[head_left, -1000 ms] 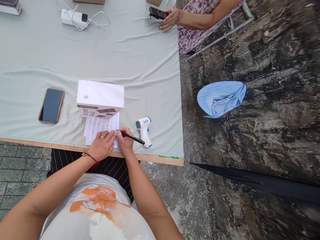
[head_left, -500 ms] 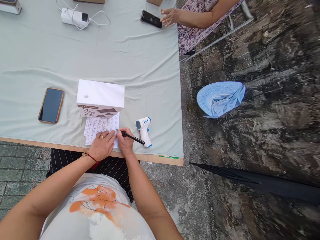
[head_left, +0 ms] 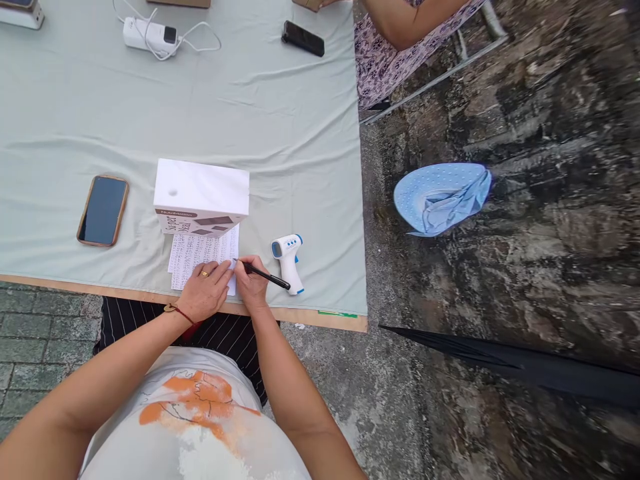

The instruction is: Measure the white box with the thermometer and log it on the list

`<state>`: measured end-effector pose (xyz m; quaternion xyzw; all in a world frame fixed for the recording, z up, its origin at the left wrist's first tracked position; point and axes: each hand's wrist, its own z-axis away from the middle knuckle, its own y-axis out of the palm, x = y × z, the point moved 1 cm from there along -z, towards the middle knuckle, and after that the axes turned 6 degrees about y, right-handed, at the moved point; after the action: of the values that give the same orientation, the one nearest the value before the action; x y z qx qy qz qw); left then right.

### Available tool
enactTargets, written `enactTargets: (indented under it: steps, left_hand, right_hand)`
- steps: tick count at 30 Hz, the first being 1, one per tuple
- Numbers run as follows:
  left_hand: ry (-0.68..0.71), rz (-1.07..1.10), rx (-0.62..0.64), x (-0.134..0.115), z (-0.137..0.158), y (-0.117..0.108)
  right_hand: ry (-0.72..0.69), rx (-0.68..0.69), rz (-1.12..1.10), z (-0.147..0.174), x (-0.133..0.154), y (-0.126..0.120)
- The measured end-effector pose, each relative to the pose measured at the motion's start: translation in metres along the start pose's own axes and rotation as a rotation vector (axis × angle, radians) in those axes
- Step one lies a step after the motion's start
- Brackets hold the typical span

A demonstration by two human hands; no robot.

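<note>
My right hand [head_left: 252, 283] is closed around a black pen [head_left: 270, 275], whose tip meets the right side of a handwritten sheet [head_left: 193, 260]. Flat on that paper lies my left hand [head_left: 205, 291], its fingers stretched out toward the pen tip. A ring shows on one finger and a red cord bracelet on the wrist. The paper's upper part is hidden by a white printed box [head_left: 201, 188] standing just beyond it. Right of the pen lies a white and blue infrared thermometer [head_left: 287, 263], close to the pen's back end.
A phone in a brown case [head_left: 103, 211] lies to the left. Farther off are a white device with a cable [head_left: 150, 37] and a black device [head_left: 303, 39]. A co-worker's arm [head_left: 400, 23] reaches in top right. A blue hat [head_left: 443, 199] lies beyond the table's right edge.
The co-worker's hand has left the black device and moved up to the brown box at the top edge. My hands and the pen look almost unmoved.
</note>
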<state>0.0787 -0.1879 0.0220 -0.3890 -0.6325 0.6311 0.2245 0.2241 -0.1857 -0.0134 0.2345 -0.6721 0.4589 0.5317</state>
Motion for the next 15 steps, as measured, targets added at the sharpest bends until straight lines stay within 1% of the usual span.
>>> enactTargets:
  steps: [10, 15]
  left_hand:
    - [0.003, 0.000, 0.005, 0.0002, 0.0003, -0.0002]
    - [0.001, 0.004, -0.007, -0.0002, 0.0002, 0.0003]
  right_hand:
    - [-0.017, 0.012, 0.011, -0.0005, 0.0003, -0.0006]
    - [0.009, -0.038, 0.012, 0.0007, 0.0002, -0.0002]
